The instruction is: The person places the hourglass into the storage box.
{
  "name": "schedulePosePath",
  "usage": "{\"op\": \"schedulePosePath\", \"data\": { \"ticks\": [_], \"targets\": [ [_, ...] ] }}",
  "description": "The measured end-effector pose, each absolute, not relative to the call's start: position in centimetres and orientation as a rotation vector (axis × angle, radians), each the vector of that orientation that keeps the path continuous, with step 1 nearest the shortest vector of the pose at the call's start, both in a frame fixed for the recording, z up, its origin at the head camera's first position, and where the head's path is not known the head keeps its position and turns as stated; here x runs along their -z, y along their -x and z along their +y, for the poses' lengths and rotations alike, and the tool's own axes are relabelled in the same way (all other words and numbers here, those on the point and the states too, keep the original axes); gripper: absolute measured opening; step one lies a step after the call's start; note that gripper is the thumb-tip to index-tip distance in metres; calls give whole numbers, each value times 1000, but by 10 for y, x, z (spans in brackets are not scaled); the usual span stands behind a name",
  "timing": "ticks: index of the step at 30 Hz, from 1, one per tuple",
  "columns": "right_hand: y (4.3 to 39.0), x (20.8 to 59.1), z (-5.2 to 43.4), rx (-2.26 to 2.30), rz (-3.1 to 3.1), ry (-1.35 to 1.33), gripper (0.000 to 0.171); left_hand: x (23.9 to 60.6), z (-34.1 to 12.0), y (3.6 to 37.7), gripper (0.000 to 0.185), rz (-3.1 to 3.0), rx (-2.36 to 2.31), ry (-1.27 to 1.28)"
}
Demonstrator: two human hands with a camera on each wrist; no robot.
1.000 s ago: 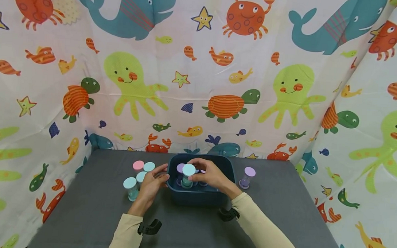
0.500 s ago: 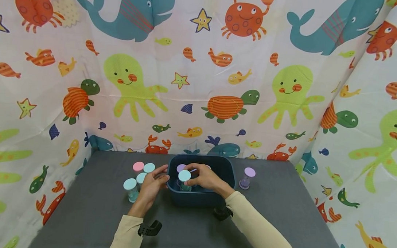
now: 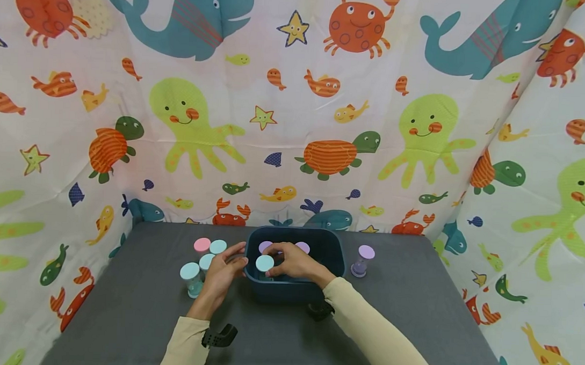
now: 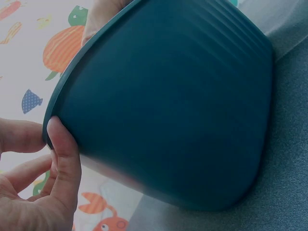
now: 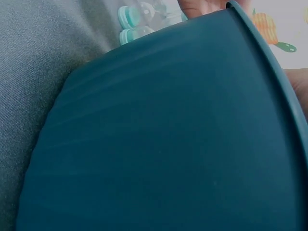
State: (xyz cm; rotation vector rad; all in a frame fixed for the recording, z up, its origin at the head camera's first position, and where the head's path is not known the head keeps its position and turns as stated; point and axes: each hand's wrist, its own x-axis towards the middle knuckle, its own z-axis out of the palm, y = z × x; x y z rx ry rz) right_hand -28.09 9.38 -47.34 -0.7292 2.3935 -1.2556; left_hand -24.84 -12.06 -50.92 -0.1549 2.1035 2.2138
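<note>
Head view: the right hand (image 3: 294, 261) is lowering a blue-topped timer (image 3: 264, 263) into the dark blue tub (image 3: 293, 293)

Since half a second ago, the timer is sitting lower and more to the left, and less of its body is showing under the lid. That seems to mean it is getting close to the tub's floor, but I cannot tell if it is touching yet. Purple lids (image 3: 302, 247) are peeking out behind the hand.

The right hand is pinching the timer near its top, its fingers only as far apart as the timer is wide. The left hand (image 3: 223, 272) is pinching the tub's rim on the left side. More blue-topped timers (image 3: 190, 271) are standing left of the tub, and one purple timer (image 3: 363, 260) is standing on the right
</note>
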Motion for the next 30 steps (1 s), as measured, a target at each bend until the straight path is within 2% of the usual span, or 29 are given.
{"op": "schedulePosePath", "data": {
  "ticks": [30],
  "targets": [
    [283, 485, 84, 1010, 2478, 835, 38, 509, -120, 248, 43, 2098, -2220, 136]
  ]
}}
